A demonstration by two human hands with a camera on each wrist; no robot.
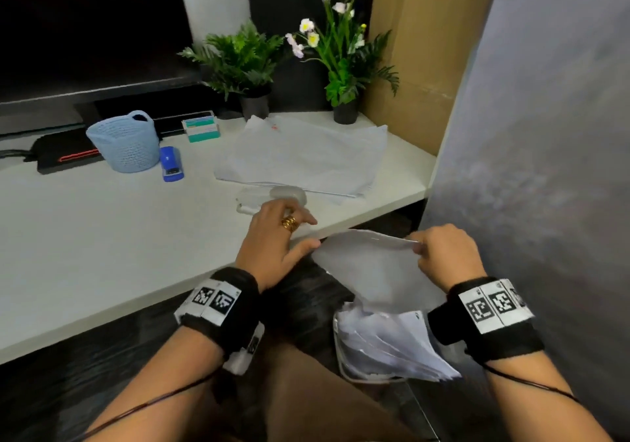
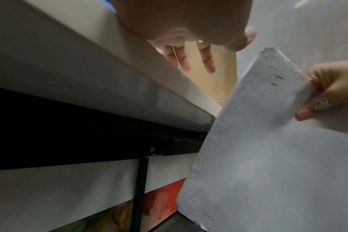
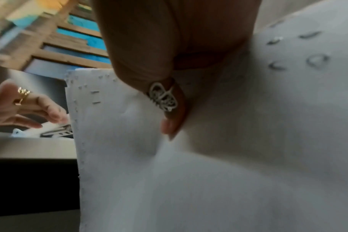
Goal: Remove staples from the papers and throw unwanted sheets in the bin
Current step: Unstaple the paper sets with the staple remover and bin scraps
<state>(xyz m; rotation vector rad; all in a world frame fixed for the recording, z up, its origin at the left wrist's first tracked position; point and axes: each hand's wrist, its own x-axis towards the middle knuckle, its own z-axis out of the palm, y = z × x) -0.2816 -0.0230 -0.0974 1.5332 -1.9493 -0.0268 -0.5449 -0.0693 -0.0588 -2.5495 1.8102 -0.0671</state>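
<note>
Right hand (image 1: 443, 254) pinching sheet (image 1: 371, 268) top edge, long axis hanging downward, left hand (image 1: 276, 240) spread

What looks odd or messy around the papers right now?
The sheet the right hand holds is peppered with staples and holes along its edges. The bin below is overfull, papers sticking out over its rim.

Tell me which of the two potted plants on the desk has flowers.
The right-hand plant, beside the cardboard panel, carries white, pink and yellow blooms on tall stems. The left plant is a low fern with green leaves only.
</note>
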